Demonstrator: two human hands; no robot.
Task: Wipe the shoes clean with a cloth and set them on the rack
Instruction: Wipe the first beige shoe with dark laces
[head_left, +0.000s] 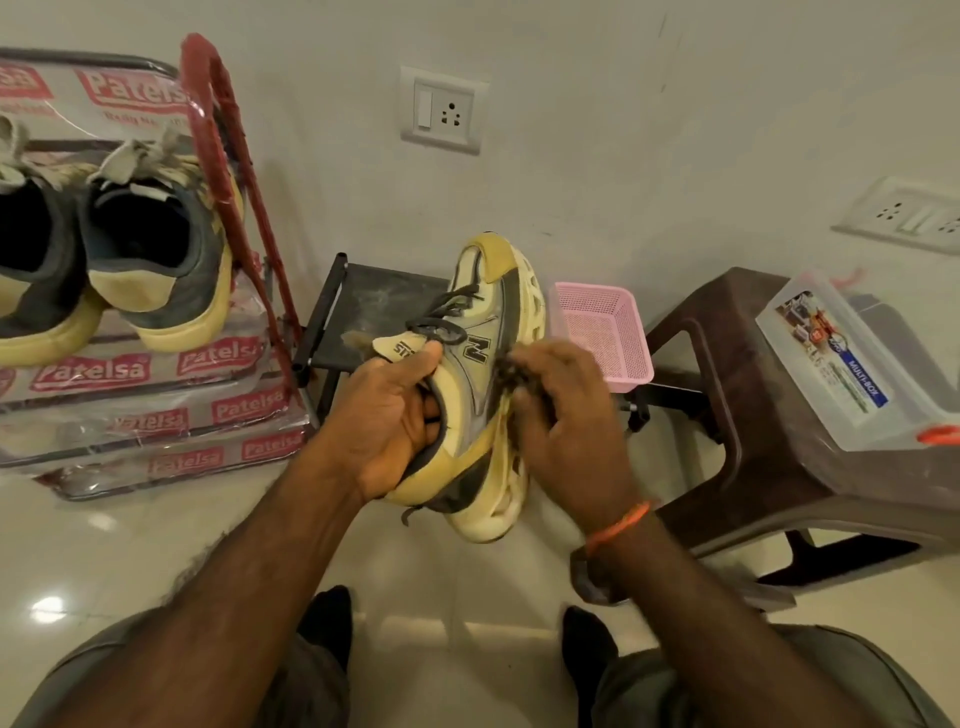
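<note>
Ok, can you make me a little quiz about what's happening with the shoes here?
1. True or false: the left hand has its fingers tucked inside the yellow sneaker.
2. What does the right hand press against the sneaker's side?
A a brush
B a dark cloth
C a sponge
3. How many shoes sit on the shoe rack on the left?

Key:
1. True, it grips the sneaker at the opening.
2. B.
3. Two: the left rack shoe and the right rack shoe, heels facing the camera.
</note>
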